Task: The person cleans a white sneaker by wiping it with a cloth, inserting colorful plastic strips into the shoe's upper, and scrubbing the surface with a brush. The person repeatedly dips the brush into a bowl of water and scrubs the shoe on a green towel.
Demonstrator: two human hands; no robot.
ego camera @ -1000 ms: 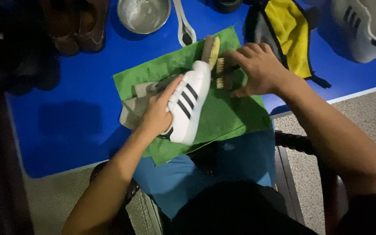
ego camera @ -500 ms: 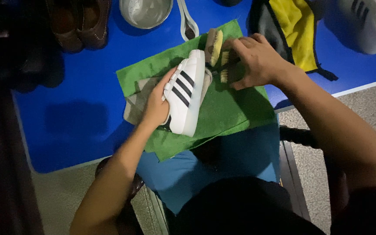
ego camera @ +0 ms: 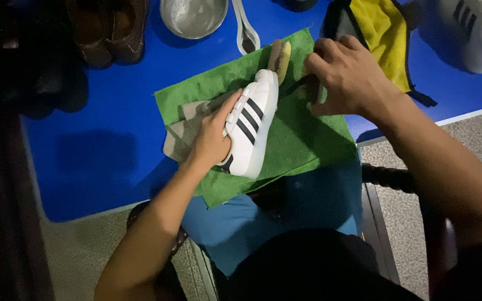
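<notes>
Gripping the white sneaker [ego camera: 251,129] by its striped side, my left hand [ego camera: 214,139] holds it tilted on the green cloth [ego camera: 302,139], toe pointing toward the far edge of the blue surface [ego camera: 96,150]. My right hand [ego camera: 352,78] is clenched around a brush [ego camera: 308,89] just beyond the toe, on its right side, so it is the nearer hand there. Another brush [ego camera: 280,56] lies by the toe; a metal bowl [ego camera: 193,17] sits farther back.

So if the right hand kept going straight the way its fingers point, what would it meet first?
The right hand points left, toward the toe of the white shoe. Just ahead of its fingers lies a brush on the green cloth, so it would probably meet the brush or the shoe's toe first; depth is hard to judge.
</notes>
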